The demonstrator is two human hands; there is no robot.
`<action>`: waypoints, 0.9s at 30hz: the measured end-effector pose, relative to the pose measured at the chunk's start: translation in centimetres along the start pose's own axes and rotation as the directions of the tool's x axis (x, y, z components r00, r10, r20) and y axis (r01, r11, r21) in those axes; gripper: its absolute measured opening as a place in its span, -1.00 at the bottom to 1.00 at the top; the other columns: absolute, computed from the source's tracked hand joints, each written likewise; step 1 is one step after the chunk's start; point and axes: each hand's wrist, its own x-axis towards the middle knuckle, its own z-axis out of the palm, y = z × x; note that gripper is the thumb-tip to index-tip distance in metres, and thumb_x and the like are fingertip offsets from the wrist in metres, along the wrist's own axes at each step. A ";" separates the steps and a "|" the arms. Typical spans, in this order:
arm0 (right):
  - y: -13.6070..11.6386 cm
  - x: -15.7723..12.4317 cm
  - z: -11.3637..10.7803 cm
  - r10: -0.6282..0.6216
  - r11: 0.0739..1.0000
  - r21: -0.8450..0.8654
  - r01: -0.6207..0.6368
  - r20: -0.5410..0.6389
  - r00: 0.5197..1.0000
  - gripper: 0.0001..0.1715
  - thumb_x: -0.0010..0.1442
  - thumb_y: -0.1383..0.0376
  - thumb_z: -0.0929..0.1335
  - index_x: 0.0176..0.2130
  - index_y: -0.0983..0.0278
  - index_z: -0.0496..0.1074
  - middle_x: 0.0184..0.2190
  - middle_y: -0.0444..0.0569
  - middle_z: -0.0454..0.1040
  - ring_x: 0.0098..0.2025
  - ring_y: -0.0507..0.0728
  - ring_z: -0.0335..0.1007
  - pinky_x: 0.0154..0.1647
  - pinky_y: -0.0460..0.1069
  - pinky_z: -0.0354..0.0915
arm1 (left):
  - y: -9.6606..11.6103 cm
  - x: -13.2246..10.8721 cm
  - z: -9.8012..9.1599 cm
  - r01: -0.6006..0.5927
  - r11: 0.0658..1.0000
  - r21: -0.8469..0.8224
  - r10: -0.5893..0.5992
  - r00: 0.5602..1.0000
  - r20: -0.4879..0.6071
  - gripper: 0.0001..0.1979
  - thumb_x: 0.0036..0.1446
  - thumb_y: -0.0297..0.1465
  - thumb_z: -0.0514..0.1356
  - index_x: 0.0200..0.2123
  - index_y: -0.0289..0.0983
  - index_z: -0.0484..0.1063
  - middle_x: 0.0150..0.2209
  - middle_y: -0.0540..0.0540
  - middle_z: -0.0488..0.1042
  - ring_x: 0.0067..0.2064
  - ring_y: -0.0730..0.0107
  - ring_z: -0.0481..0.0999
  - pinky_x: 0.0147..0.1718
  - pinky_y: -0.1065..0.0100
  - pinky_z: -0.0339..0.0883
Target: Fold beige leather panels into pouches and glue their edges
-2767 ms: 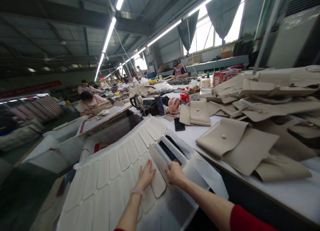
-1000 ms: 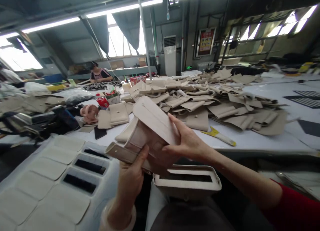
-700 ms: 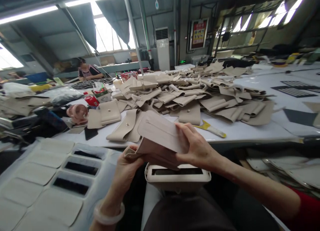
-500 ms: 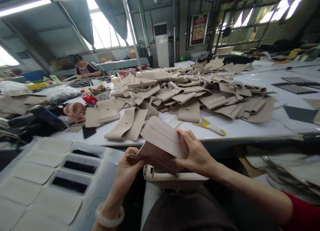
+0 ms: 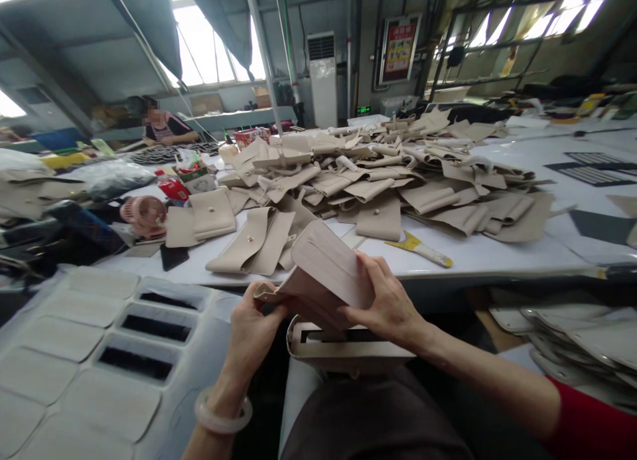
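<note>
Both hands hold a folded beige leather bag piece point(image 5: 326, 254) above my lap, its flap standing up and tilted to the left. My left hand point(image 5: 256, 324) pinches the left edge, where the leather curls. On the right side, my right hand point(image 5: 391, 301) grips the piece with the thumb below the flap and the fingers behind it. Directly beneath is a boxy beige bag body point(image 5: 353, 362) with a dark opening along its top, resting on my lap. The lower edge of the held piece overlaps that opening; whether it reaches inside is hidden.
Ahead, a white table point(image 5: 502, 264) bears a large heap of beige leather pieces point(image 5: 378, 174), a yellow-handled scraper point(image 5: 421, 247) and a pink fan point(image 5: 144, 216). Flat panels point(image 5: 109, 403) lie at left; stacked panels point(image 5: 572, 340) sit at lower right. A person point(image 5: 166, 125) sits far left.
The held leather piece has shifted slightly, and more of the bag body's dark opening shows below it. Both hands keep their grip. The view has moved a little.
</note>
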 end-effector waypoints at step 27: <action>2.6 -0.9 -1.6 -0.186 0.976 0.052 0.210 0.699 0.690 -0.18 0.05 0.11 0.50 0.26 0.00 0.27 0.14 -0.02 0.34 0.05 0.23 0.41 0.03 0.02 0.40 | -9.2 -7.8 4.1 0.455 0.679 -0.577 -0.418 0.885 0.206 -0.42 0.23 0.03 0.12 0.14 -0.24 0.39 0.15 -0.21 0.44 0.23 0.03 0.34 0.22 0.10 0.17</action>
